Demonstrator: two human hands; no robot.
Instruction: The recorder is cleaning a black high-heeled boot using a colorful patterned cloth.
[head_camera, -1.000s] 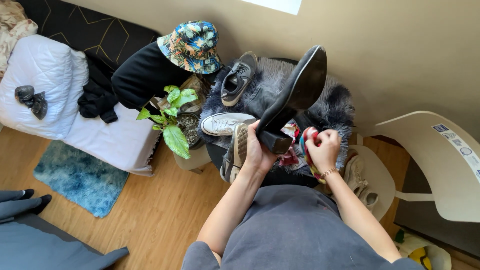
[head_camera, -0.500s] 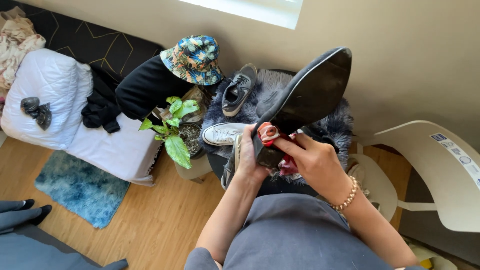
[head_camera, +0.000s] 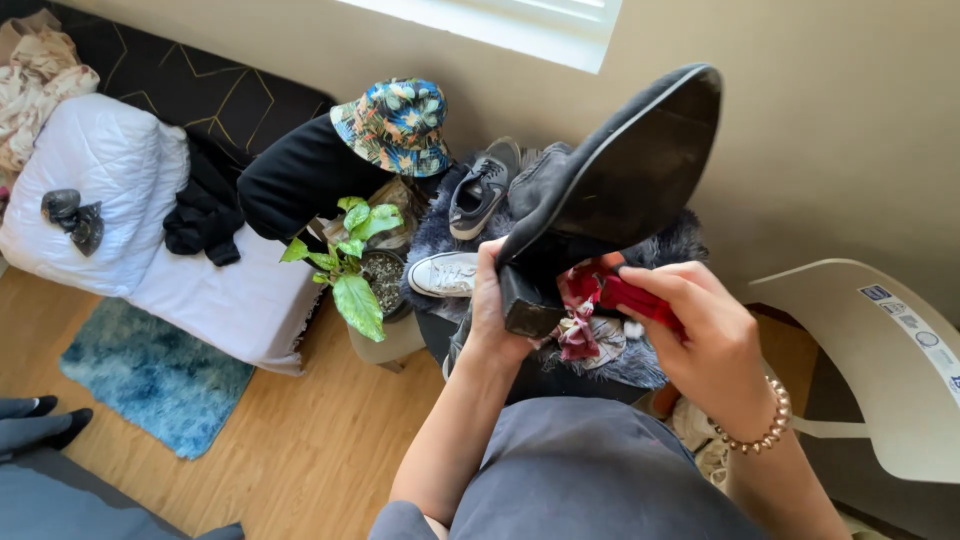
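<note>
Wood floor (head_camera: 320, 440), blue rug (head_camera: 150, 375) — left hand (head_camera: 492, 310) holds black boot (head_camera: 610, 190).

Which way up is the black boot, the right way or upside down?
Tipped up. The black boot shows its sole to the camera, toe high toward the wall. The left hand grips by the heel while the right hand holds a red cloth.

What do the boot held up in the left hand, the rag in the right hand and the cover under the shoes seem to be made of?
Boot: probably dark suede upper, matte and napped; smooth black sole, likely rubber or leather, with a dull sheen.
Rag: soft printed cloth, red-patterned, crumpled in folds.
Cover: grey faux fur, judging by its long shaggy pile.
</note>
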